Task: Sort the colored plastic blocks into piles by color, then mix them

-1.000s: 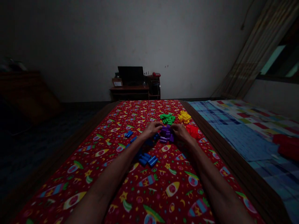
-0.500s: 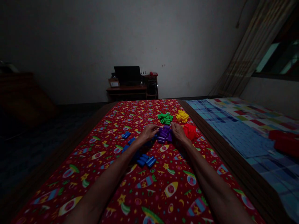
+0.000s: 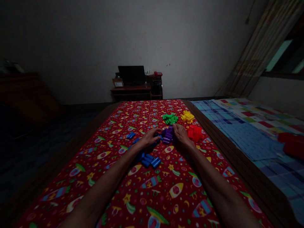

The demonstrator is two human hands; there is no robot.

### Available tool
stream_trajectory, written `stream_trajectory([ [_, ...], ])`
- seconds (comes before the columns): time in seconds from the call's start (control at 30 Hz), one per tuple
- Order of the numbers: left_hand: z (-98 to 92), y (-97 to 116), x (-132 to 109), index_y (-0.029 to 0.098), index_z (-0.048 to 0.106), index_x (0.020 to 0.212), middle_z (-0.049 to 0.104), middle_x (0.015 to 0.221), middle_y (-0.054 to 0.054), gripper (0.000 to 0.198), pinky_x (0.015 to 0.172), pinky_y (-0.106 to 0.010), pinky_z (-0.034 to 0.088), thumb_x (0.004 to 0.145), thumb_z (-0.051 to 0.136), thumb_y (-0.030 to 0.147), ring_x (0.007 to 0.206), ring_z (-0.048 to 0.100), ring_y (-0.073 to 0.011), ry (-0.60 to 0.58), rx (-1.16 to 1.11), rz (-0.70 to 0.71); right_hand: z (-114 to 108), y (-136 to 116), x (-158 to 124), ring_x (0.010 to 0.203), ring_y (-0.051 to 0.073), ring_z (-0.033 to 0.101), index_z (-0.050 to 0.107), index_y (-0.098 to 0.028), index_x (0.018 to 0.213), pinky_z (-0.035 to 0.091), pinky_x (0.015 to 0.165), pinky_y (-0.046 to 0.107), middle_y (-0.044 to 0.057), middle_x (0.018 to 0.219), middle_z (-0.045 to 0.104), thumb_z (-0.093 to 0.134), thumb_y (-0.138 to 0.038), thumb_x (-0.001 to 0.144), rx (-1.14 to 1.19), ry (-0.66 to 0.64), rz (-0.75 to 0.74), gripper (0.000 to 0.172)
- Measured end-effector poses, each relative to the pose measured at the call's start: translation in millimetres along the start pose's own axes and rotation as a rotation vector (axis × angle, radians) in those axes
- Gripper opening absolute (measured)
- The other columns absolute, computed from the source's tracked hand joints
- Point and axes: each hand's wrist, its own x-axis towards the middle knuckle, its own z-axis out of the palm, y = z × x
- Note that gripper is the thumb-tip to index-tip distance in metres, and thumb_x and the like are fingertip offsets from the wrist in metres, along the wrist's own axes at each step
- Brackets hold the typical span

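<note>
Both my arms reach forward over a red patterned cloth (image 3: 152, 193). My left hand (image 3: 151, 137) lies palm down, fingers curled over blue pieces beside a pile of purple pieces (image 3: 167, 135). My right hand (image 3: 180, 136) rests on the right side of that purple pile, fingers bent against it. Loose blue pieces (image 3: 150, 160) lie under and beside my left forearm. Whether either hand holds a piece is hidden in the dim light.
A green pile (image 3: 170, 118), a yellow pile (image 3: 187, 117) and a red pile (image 3: 195, 133) lie beyond and to the right of my hands. A chequered mat (image 3: 247, 133) lies to the right, a small desk with a laptop (image 3: 137, 83) stands at the far wall.
Both hands have drawn slightly back toward me. The left hand has slid off the purple pile onto the blue pieces beside it.
</note>
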Motion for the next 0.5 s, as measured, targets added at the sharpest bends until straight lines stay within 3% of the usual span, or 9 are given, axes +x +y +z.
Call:
stream_trajectory([
  [0.2,0.5,15,-15,0.018,0.063,0.103,0.066,0.106,-0.008,0.028,0.092,-0.036,0.049,0.079,0.064,0.032,0.101,0.061,-0.0230,-0.066,0.274,0.061,-8,-16,0,0.056,0.014,0.044,0.047,-0.021,0.067,0.030,0.057,0.026,-0.001,0.059,0.047,0.029,-0.037,0.097,-0.004,0.083,-0.112,0.039],
  [0.37,-25.0,8,-39,0.020,0.066,0.099,0.066,0.102,-0.007,0.027,0.085,-0.032,0.049,0.083,0.060,0.041,0.095,0.063,-0.0220,-0.192,0.426,0.067,-13,-39,0,0.064,0.015,0.051,0.055,-0.018,0.070,0.035,0.064,0.026,0.003,0.067,0.056,0.032,-0.033,0.097,-0.004,0.146,-0.280,0.038],
  [0.43,-40.4,-4,-44,0.021,0.067,0.097,0.067,0.100,-0.007,0.033,0.085,-0.032,0.049,0.086,0.054,0.048,0.093,0.063,-0.0216,-0.178,0.410,0.068,-12,-53,-3,0.062,0.014,0.052,0.059,-0.016,0.073,0.036,0.064,0.025,0.003,0.067,0.058,0.034,-0.032,0.097,-0.007,0.087,-0.313,0.038],
  [0.5,-55.0,-19,-46,0.020,0.068,0.096,0.067,0.103,-0.008,0.039,0.091,-0.034,0.048,0.089,0.047,0.052,0.099,0.062,-0.0224,-0.042,0.402,0.048,-6,-69,-13,0.060,0.013,0.053,0.064,-0.015,0.081,0.037,0.062,0.023,0.003,0.067,0.061,0.035,-0.030,0.098,-0.009,-0.068,-0.358,0.037],
])
